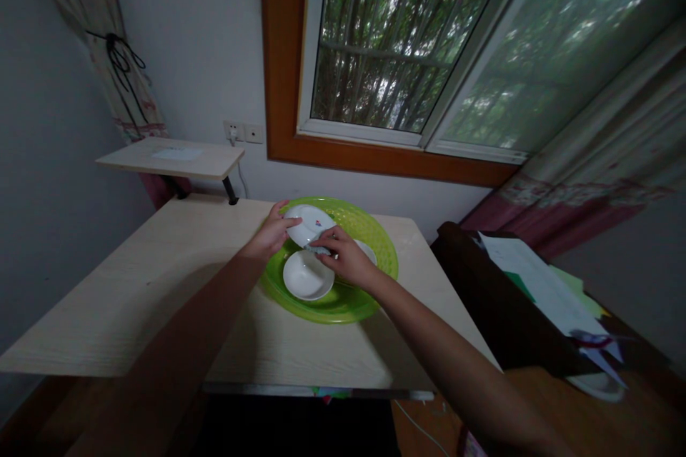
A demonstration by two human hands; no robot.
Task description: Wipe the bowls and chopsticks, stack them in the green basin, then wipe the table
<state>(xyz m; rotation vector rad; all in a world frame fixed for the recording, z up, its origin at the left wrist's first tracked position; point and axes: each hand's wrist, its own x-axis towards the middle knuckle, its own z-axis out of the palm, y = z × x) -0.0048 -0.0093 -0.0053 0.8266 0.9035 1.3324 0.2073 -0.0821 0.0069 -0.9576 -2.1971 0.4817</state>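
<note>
Left fingers: the left hand (273, 232) pinched the left edge of a glossy white rounded dish (306, 226) bearing a small coloured print, thumb across its face.
Right fingers: the right hand (348, 255) curled its fingers closely around a small greyish soft-looking wad (317, 249), set against the dish's lower right edge; its material could not be told.
Dish: tilted, it was held over the far left part of a round, bright green plastic tray (343, 316).
Bowls: a round white ceramic-looking bowl (308, 276) sat upright in the tray, just below the dish; another white piece (368, 251) lay partly hidden behind the right hand.
Edges: the tray stood at the far edge of the pale wooden table (305, 353).
Room: table surface stretched widely leftward, with narrower strips right and in front.
</note>
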